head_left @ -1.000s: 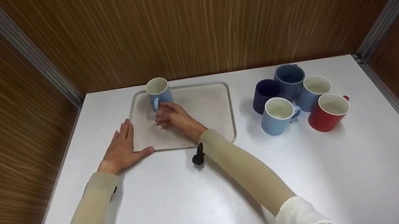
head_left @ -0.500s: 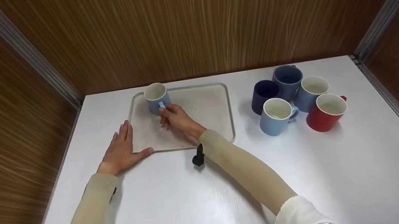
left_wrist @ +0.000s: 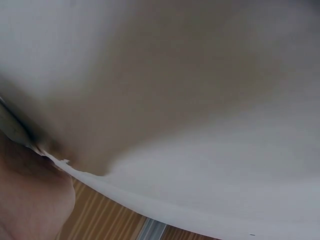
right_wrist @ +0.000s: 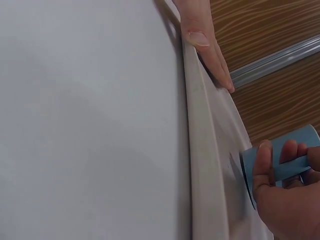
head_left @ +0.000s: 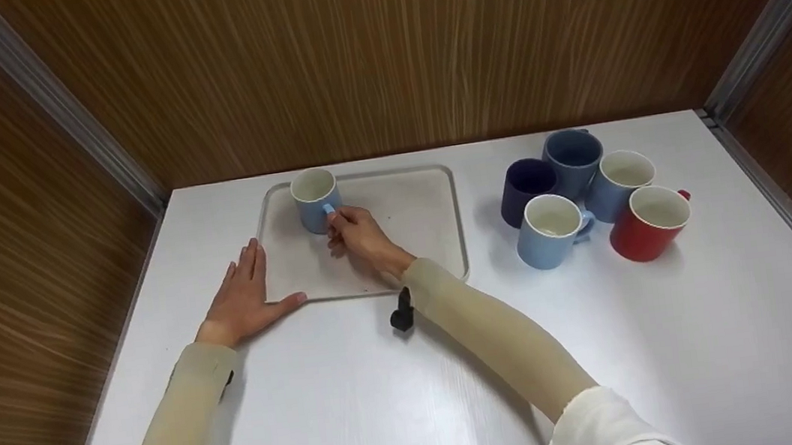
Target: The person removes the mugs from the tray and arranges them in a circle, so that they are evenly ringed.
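Observation:
A light blue mug (head_left: pixel 315 213) with a pale inside stands upright at the back left of a pale tray (head_left: pixel 418 250). My right hand (head_left: pixel 366 240) grips its handle from the front right, and the right wrist view shows the fingers curled about the handle of this blue mug (right_wrist: pixel 300 137). Flat at the tray's front left corner lies my left hand (head_left: pixel 242 294), fingers straight and thumb spread along the front rim. In the left wrist view only a part of the left hand (left_wrist: pixel 37 200) shows at the lower left.
To the right of the tray several mugs stand close together: a dark navy mug (head_left: pixel 517 196), a grey-blue mug (head_left: pixel 575 174), a blue mug (head_left: pixel 608 196), a light blue mug (head_left: pixel 542 244) and a red mug (head_left: pixel 640 238). A wood-grain wall (head_left: pixel 376 58) rises behind the white table (head_left: pixel 358 408).
My right hand has taken hold of the mug's handle. The mug has come slightly forward and its handle has turned toward the right. The left hand stays in place.

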`<state>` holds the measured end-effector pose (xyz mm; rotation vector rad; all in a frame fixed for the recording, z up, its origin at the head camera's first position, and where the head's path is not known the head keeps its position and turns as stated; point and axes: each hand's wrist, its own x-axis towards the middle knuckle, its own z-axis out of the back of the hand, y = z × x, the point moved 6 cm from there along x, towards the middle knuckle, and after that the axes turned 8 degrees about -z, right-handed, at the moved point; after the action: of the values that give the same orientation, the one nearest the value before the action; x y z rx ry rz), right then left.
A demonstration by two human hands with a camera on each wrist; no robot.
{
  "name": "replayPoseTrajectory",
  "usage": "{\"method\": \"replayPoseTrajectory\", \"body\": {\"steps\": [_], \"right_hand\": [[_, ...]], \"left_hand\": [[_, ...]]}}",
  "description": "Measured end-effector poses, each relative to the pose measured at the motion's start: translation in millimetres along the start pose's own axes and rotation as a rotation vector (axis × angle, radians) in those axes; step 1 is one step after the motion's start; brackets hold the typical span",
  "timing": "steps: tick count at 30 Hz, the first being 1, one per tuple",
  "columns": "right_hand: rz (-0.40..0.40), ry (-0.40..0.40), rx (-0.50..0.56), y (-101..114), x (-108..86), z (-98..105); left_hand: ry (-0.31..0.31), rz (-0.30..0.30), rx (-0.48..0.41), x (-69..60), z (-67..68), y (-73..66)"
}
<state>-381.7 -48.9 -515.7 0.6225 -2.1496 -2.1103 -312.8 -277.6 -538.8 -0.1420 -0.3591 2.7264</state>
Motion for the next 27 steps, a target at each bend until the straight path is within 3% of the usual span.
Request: {"method": "replayPoseTrajectory", "body": {"steps": [18, 27], "right_hand": [[0.028, 0.03, -0.007, 12, -33.8, 32], [0.108, 0.086, -0.031, 18, -62.1, 51]], "left_hand": [[0.032, 0.005, -0.001, 1.8, 1.0, -0.1], [0.042, 0.01, -0.006, 1.8, 0.1, 1.2]]}}
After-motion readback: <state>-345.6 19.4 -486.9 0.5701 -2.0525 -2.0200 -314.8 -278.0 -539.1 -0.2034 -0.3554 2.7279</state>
